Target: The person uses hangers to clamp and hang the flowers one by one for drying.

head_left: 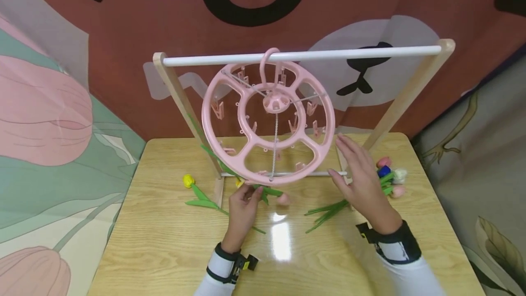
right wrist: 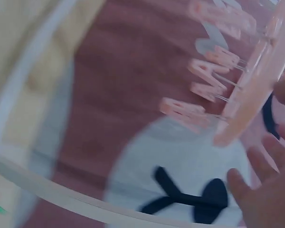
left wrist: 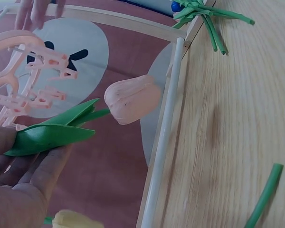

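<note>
My left hand (head_left: 242,211) grips a pink tulip (left wrist: 133,97) by its green leaves (left wrist: 54,135), just under the front rim of a round pink clip hanger (head_left: 209,122). The bloom points right in the head view. Beside the hanger's right rim my right hand (head_left: 361,182) is raised with fingers spread, holding nothing. Small pink clips (right wrist: 183,111) dangle from the hanger, close to the right fingers in the right wrist view. The hanger's hook loops over a white bar (head_left: 349,54). A second yellow bloom (left wrist: 76,219) appears below the left hand in its wrist view.
A wooden stand (head_left: 396,108) holds the bar above the table (head_left: 164,250). One yellow tulip (head_left: 188,181) lies at the left. To the right is a bunch of tulips (head_left: 398,176) in pink, blue and white, with green stems (head_left: 328,211). Patterned cloth (head_left: 123,58) hangs behind.
</note>
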Demonstrator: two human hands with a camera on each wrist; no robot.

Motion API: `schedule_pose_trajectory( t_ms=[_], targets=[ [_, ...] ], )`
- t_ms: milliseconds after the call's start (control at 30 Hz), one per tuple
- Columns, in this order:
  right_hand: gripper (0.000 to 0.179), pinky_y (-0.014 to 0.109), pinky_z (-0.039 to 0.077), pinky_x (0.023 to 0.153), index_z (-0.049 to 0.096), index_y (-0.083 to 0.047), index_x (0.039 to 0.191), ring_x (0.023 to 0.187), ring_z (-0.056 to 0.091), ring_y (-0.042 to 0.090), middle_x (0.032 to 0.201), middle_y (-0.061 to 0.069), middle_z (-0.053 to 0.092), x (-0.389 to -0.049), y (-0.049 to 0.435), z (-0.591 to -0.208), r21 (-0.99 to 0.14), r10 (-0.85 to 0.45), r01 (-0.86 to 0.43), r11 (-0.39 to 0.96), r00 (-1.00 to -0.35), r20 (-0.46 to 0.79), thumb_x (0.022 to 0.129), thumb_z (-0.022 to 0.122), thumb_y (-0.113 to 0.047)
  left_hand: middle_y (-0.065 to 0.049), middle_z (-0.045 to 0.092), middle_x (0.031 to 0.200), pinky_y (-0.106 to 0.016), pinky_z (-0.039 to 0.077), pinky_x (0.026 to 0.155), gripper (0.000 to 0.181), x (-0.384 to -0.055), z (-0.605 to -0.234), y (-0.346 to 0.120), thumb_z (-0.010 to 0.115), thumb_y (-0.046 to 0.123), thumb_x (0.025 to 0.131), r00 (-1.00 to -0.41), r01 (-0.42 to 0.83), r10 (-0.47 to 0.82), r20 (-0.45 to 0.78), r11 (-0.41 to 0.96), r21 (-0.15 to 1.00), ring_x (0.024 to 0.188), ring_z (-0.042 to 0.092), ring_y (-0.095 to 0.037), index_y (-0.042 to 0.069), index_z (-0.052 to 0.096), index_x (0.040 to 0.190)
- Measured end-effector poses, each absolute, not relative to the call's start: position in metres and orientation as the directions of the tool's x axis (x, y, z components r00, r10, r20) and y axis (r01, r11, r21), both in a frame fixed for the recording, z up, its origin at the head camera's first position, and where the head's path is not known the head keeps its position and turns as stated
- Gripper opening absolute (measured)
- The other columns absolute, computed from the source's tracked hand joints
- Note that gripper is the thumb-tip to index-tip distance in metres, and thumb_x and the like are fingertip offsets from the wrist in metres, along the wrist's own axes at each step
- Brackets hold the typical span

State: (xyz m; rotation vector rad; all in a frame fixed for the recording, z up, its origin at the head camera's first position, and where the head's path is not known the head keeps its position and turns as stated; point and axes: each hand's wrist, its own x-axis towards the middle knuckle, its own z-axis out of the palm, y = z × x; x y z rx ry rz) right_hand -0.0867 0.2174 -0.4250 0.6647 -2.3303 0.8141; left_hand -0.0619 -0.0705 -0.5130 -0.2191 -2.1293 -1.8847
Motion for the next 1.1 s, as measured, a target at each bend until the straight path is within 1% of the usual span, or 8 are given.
schedule_pose_trajectory(
  t_ms=[33,233,400,533,667,800,967,1100],
  targets=[
    [0.073,0.062,0.035,0.108,0.046,0.001,0.141,0.136,0.037,0.037,0.149,0.02,0.044,-0.092,0.217,-0.42,-0.331,-0.307,-0.624,0.708,-0.694,0.651,0.075,0.076,-0.007,-0.02,0.073,0.099,-0.034,0.064,0.071,0.019,-0.062,-0.512,-0.07,0.065,0.005,0.091,-0.948,0.297,-0.077,0.309,0.13,0.946,0.086,0.071,-0.026,-0.001,0.068,0.109],
    [0.049,0.069,0.032,0.109,0.062,-0.001,0.123,0.137,0.037,0.036,0.137,0.017,0.058,-0.108,0.222,-0.409,-0.12,-0.462,-0.643,0.757,-0.656,0.597,0.077,0.078,-0.011,-0.027,0.071,0.098,-0.039,0.065,0.07,0.019,-0.055,-0.489,-0.068,0.063,-0.007,0.089,-0.951,0.294,-0.057,0.305,0.148,0.944,0.085,0.07,-0.034,-0.008,0.066,0.108],
    [0.035,0.075,0.026,0.107,0.067,-0.004,0.109,0.132,0.042,0.04,0.124,0.019,0.064,-0.101,0.223,-0.41,-0.119,-0.471,-0.666,0.736,-0.631,0.616,0.076,0.078,-0.008,-0.029,0.071,0.098,-0.043,0.064,0.068,0.018,-0.056,-0.477,-0.071,0.062,-0.009,0.088,-0.949,0.302,-0.04,0.312,0.165,0.939,0.084,0.07,-0.037,-0.011,0.065,0.106],
    [0.032,0.077,0.03,0.103,0.069,-0.005,0.108,0.126,0.048,0.042,0.118,0.02,0.065,-0.093,0.22,-0.41,-0.135,-0.463,-0.697,0.705,-0.595,0.657,0.076,0.075,-0.01,-0.029,0.07,0.102,-0.04,0.064,0.07,0.021,-0.058,-0.477,-0.074,0.062,-0.009,0.089,-0.95,0.298,-0.045,0.31,0.177,0.938,0.087,0.071,-0.034,-0.009,0.065,0.109],
    [0.027,0.069,0.04,0.094,0.072,-0.009,0.111,0.118,0.053,0.04,0.112,0.018,0.068,-0.082,0.215,-0.408,-0.116,-0.443,-0.704,0.701,-0.557,0.702,0.093,0.063,-0.027,-0.029,0.071,0.1,-0.036,0.065,0.069,0.019,-0.059,-0.478,-0.076,0.063,-0.006,0.089,-0.95,0.291,-0.06,0.306,0.186,0.939,0.088,0.071,-0.033,-0.009,0.066,0.107],
    [0.039,0.062,0.042,0.079,0.074,-0.011,0.111,0.111,0.057,0.04,0.108,0.016,0.071,-0.075,0.209,-0.404,-0.075,-0.419,-0.708,0.702,-0.496,0.76,0.101,0.049,-0.039,-0.029,0.07,0.1,-0.037,0.064,0.07,0.019,-0.059,-0.478,-0.077,0.063,-0.006,0.089,-0.949,0.289,-0.074,0.307,0.191,0.938,0.089,0.07,-0.034,-0.009,0.065,0.108],
    [0.032,0.06,0.044,0.075,0.074,-0.008,0.11,0.105,0.06,0.041,0.108,0.018,0.072,-0.071,0.203,-0.402,-0.042,-0.387,-0.729,0.683,-0.411,0.826,0.1,0.054,-0.031,-0.028,0.068,0.111,-0.039,0.063,0.076,0.026,-0.061,-0.476,-0.078,0.064,-0.003,0.09,-0.95,0.276,-0.094,0.298,0.192,0.942,0.095,0.069,-0.033,-0.007,0.064,0.116],
    [0.03,0.059,0.045,0.072,0.072,0.0,0.103,0.097,0.059,0.044,0.107,0.025,0.068,-0.068,0.205,-0.407,-0.058,-0.33,-0.736,0.674,-0.371,0.868,0.098,0.055,-0.024,-0.028,0.069,0.107,-0.039,0.063,0.077,0.026,-0.063,-0.476,-0.081,0.063,-0.001,0.091,-0.949,0.275,-0.102,0.297,0.186,0.943,0.092,0.069,-0.034,-0.007,0.063,0.116]
  ],
)
